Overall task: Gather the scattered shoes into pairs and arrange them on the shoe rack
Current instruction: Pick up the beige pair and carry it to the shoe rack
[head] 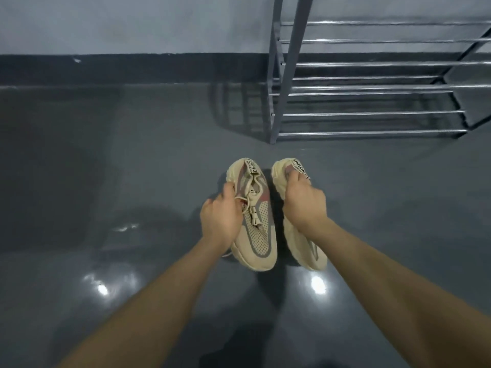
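Left hand (220, 216) grip holding left shoe (255, 221), right hand (304, 201) grip holding right shoe (300, 243), near rack (372, 112). Risk: shoe slips between rack bars if placed crooked.

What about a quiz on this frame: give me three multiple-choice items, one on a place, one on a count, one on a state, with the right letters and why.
1. Where does the shoe rack stand relative to the beige sneakers?
A. beyond them, to the right
B. behind the person
C. to their left

2. How many sneakers are in the hands?
A. one
B. two
C. four

3. What state are the rack's bars in?
A. full of shoes
B. folded flat
C. bare in the visible part

Answers:
1 A: the rack sits upper right by the wall.
2 B: the left hand grips the left sneaker, the right hand the right sneaker.
3 C: no shoe lies on any visible bar.
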Demonstrator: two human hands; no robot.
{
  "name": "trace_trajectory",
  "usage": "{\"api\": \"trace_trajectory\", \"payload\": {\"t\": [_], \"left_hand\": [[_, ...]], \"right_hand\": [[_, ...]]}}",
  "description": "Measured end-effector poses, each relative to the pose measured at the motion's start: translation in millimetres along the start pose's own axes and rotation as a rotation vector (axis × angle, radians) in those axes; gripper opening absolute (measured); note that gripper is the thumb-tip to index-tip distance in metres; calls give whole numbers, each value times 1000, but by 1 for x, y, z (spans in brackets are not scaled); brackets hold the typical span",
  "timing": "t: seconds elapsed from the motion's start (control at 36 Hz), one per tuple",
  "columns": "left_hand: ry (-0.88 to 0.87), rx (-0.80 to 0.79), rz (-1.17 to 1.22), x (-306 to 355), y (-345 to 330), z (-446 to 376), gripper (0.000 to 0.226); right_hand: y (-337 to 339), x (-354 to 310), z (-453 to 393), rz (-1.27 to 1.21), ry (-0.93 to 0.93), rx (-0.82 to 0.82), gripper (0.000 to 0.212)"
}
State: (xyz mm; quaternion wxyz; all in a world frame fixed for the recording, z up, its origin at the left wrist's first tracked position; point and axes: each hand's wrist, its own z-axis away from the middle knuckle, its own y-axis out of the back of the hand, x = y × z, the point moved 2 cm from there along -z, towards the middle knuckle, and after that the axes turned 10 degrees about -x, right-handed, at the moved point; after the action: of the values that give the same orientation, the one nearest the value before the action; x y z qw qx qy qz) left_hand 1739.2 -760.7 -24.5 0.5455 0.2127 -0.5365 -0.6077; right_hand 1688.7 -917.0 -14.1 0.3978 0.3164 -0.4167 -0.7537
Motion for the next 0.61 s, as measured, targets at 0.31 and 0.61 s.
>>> {"api": "trace_trajectory", "payload": {"t": [0.31,0.61], "left_hand": [[-46,-9,-63,-14,-49,-40,42],[-217,-300,-220,5,-66,10,73]], "right_hand": [[-65,-2,-25,-116,224,218,42],[-74,30,25,-160,118,-91,70]]}}
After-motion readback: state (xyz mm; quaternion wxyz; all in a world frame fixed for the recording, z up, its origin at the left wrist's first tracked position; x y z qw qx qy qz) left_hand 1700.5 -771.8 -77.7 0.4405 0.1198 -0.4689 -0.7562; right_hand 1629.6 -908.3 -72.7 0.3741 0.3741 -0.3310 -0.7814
